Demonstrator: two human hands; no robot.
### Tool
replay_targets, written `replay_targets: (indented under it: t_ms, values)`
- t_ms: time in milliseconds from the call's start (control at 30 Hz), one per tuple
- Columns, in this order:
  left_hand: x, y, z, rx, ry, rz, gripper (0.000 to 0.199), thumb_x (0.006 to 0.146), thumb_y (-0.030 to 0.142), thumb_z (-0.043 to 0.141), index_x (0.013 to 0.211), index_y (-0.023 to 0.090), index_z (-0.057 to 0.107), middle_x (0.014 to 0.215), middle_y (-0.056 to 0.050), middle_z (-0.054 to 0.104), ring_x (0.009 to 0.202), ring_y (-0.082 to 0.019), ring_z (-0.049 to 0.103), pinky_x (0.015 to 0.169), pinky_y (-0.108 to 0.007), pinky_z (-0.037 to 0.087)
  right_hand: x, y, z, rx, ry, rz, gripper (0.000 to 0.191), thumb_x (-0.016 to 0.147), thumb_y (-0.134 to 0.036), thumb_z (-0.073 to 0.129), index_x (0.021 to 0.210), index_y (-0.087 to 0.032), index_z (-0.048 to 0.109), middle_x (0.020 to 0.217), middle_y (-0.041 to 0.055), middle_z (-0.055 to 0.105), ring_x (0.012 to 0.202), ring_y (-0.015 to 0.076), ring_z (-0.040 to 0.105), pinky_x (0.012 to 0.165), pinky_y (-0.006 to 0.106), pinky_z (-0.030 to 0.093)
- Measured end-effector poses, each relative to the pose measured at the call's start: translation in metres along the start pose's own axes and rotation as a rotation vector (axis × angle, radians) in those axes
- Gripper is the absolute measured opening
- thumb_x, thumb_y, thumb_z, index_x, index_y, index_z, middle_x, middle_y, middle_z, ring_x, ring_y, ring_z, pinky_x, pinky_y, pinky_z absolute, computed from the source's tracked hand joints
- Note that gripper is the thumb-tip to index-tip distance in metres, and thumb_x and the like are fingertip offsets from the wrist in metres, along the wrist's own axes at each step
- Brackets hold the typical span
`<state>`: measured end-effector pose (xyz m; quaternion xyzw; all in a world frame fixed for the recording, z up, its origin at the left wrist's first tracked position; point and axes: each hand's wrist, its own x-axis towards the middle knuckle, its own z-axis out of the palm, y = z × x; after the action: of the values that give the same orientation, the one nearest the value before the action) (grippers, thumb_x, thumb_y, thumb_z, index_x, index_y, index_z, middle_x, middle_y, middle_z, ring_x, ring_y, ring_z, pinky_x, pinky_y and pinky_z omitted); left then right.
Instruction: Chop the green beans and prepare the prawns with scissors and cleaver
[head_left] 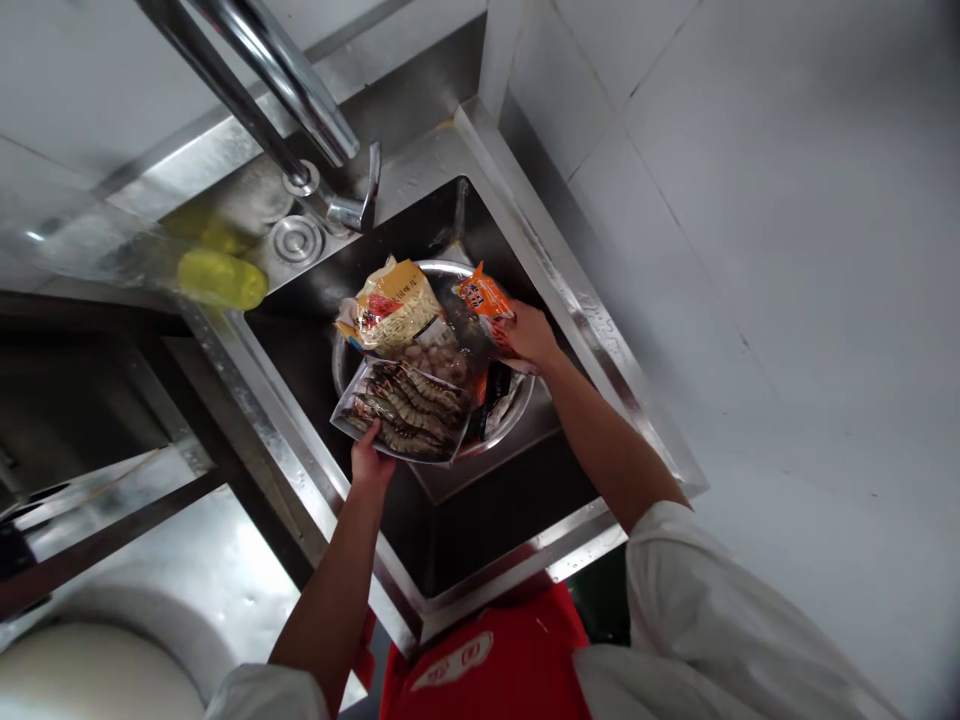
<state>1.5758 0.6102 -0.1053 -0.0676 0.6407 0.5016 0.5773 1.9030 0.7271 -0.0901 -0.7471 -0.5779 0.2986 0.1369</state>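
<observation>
A round metal basin (517,408) sits inside the steel sink (600,345), filled with packaged food. My left hand (373,462) grips the near left edge of a tray of shrimp (411,408), tilted over the basin's near side. On the right, my right hand (531,335) is closed on an orange packet (486,298) at the basin's rim. A yellow and clear bag (397,308) of pale food lies at the back left of the basin. Black and white packaging (499,392) shows below my right hand.
Above the sink's back corner stands a chrome faucet (349,210). A yellow bottle (222,279) lies on the left ledge near a round metal drain cover (298,240). Tiled wall (750,250) borders the right side.
</observation>
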Motion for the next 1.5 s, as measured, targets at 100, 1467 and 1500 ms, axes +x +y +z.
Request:
replay_targets:
  t_ms: [100, 1467, 1500]
  values:
    - [-0.006, -0.003, -0.007, 0.036, -0.053, -0.010, 0.029, 0.075, 0.012, 0.071, 0.104, 0.019, 0.072, 0.097, -0.004, 0.078, 0.090, -0.021, 0.074, 0.097, -0.042, 0.057, -0.002, 0.003, 0.014, -0.029, 0.000, 0.063, 0.031, 0.093, -0.017, 0.047, 0.116, -0.015, 0.068, 0.108, 0.0141, 0.074, 0.099, 0.0298, 0.069, 0.088, 0.036, 0.050]
    - [-0.108, -0.028, -0.038, 0.481, -0.432, 0.141, 0.055, 0.068, 0.038, 0.084, 0.116, 0.019, 0.067, 0.108, -0.010, 0.076, 0.103, -0.028, 0.071, 0.099, -0.043, 0.052, -0.271, -0.021, 0.071, 1.591, -0.856, 0.706, 0.046, 0.090, -0.055, 0.052, 0.111, -0.018, 0.070, 0.101, 0.0120, 0.078, 0.109, 0.0305, 0.071, 0.101, 0.048, 0.052]
    - [-0.108, -0.031, -0.036, 0.579, -0.416, 0.246, 0.059, 0.072, 0.042, 0.081, 0.124, 0.020, 0.064, 0.118, -0.010, 0.073, 0.113, -0.028, 0.067, 0.105, -0.043, 0.048, -0.271, -0.022, 0.071, 1.615, -0.832, 0.701, 0.044, 0.089, -0.054, 0.055, 0.111, -0.019, 0.070, 0.102, 0.0116, 0.078, 0.109, 0.0306, 0.071, 0.101, 0.048, 0.052]
